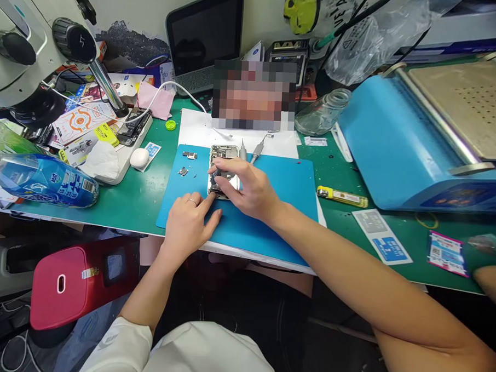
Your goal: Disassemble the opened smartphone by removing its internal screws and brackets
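An opened smartphone [232,151] lies on the blue mat [266,239], its inner parts exposed. My right hand [251,189] is over it, with thumb and index finger curved around a small dark part inside the frame; what exactly they pinch is hard to make out. At the phone's lower left corner, the index fingertip of my left hand [189,224] touches the edge. That hand's thumb points away from the phone and grips nothing. To the left lie a small metal-and-black part [189,155] and a small circuit piece [183,171].
Two grey-handled pointed tools [258,149] lie behind the phone. A yellow cutter [342,196] and a large blue machine [381,142] are at the right. Bottles [46,180] and a microscope stand [106,86] occupy the left. A glass jar [323,112] leans behind.
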